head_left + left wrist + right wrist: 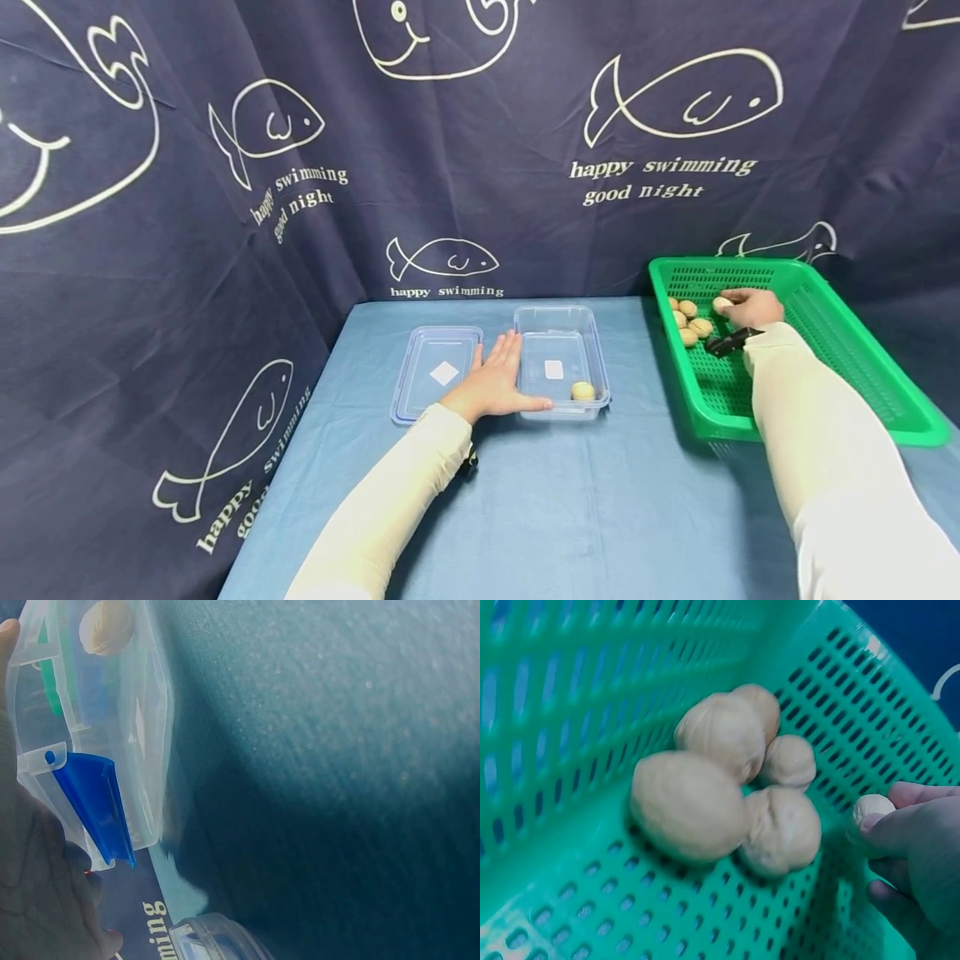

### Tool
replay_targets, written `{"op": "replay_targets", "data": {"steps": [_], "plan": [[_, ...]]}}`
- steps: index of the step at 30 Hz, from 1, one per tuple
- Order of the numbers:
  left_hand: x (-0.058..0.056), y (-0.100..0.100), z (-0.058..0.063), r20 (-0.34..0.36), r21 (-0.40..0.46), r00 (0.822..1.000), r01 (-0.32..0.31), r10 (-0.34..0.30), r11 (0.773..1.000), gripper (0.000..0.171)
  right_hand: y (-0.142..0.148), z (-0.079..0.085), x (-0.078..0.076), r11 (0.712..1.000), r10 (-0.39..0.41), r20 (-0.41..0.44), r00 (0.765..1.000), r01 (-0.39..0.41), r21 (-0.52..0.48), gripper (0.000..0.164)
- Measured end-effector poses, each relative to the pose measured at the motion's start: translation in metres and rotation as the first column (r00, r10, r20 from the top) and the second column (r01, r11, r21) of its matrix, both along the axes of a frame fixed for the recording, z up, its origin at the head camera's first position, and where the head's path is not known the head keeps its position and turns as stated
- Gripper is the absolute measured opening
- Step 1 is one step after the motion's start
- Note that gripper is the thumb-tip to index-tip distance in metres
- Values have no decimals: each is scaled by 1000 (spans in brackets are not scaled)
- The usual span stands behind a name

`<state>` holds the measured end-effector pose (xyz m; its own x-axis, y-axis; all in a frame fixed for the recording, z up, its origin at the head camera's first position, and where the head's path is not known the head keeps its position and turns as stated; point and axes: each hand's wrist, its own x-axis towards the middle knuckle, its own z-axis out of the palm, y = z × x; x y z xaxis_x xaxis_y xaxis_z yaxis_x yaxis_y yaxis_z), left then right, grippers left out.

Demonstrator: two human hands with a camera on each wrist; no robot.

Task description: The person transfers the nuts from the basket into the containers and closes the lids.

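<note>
My right hand [756,308] is inside the green basket [862,329], pinching a walnut [873,806] between thumb and fingertips. Several more walnuts [780,829] lie clustered in the basket's left corner, beside that hand. At mid-table, my left hand [495,385] has its fingers straight and spread, resting along the left side of a clear plastic box [602,367]. The thumb reaches along the box's near rim. One walnut [582,391] sits in the box's near right corner. In the left wrist view a blue latch flap [97,806] hangs on the box side next to the palm.
A clear lid with a blue edge [438,371] lies flat left of the box, with a white square on it. The blue tablecloth [555,500] runs up to a dark blue curtain [487,167] printed with fish, behind and at the left.
</note>
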<state>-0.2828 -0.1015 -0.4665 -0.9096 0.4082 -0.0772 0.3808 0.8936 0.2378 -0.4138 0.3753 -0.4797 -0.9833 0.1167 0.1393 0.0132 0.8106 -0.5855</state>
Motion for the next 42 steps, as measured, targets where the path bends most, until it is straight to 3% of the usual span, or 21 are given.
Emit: {"op": "replay_targets", "data": {"steps": [7,14,20,29,42], "plan": [[0,0,1,-2,16,1000,-7,7,1000,133,-13,21,4,988,-59,-20,998,56,-145,50],[2,1,0,8,19,1000,-6,5,1000,134,-32,39,16,978,27,-56,998,-38,-205,52],[5,1,3,12,29,1000,-8,8,1000,133,-50,54,25,961,38,-70,997,-56,-269,51],[6,2,4,21,23,1000,-6,5,1000,133,-71,68,37,905,64,-96,993,-98,-414,55],[4,2,0,12,25,1000,-3,2,1000,134,-100,80,41,883,93,-130,987,-142,-448,55]]}}
